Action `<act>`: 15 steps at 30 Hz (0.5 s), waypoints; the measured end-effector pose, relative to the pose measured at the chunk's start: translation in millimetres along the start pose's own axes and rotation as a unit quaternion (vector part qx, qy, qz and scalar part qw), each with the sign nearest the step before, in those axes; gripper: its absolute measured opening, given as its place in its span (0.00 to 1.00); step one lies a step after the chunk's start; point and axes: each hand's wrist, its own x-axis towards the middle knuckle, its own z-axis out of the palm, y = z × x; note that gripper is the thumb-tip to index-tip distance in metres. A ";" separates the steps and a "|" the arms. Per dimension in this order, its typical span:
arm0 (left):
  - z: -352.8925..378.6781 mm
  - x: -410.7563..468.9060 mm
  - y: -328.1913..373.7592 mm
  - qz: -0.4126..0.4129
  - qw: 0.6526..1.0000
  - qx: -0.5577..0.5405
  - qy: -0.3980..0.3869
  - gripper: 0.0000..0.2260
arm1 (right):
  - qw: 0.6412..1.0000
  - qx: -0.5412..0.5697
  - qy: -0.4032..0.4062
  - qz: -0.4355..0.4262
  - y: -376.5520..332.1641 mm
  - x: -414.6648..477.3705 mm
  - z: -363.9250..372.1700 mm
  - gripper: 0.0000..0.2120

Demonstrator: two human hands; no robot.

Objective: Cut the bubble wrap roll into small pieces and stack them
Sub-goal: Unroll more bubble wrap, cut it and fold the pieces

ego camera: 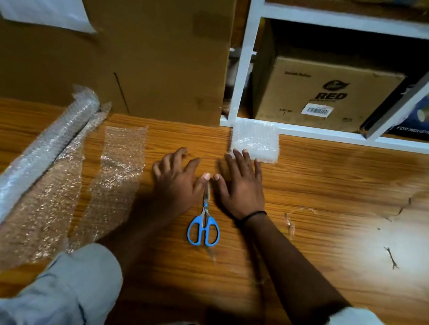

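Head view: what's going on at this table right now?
A person rests both hands flat on the brown wooden table, left hand and right hand holding nothing. The blue-handled scissors lie closed between them. A stack of small clear bubble wrap squares sits by the right fingers, near the white shelf frame. The clear bubble wrap roll and a cut strip lie at left.

Light is dim and warm overall. A white glare patch sits on the wooden table [402,241] near its right edge, and the near middle falls into deep shadow under the arms. The bubble wrap roll [25,159] at the left edge glints. The left hand [175,181] is slightly blurred. Wide-angle distortion bends the white shelf frame [245,57], and the corners go soft.
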 end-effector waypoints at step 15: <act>-40.6 -102.4 -112.1 -0.042 0.998 0.018 0.050 0.19 | 0.995 0.044 -0.048 -0.075 -121.2 -35.5 33.9 0.28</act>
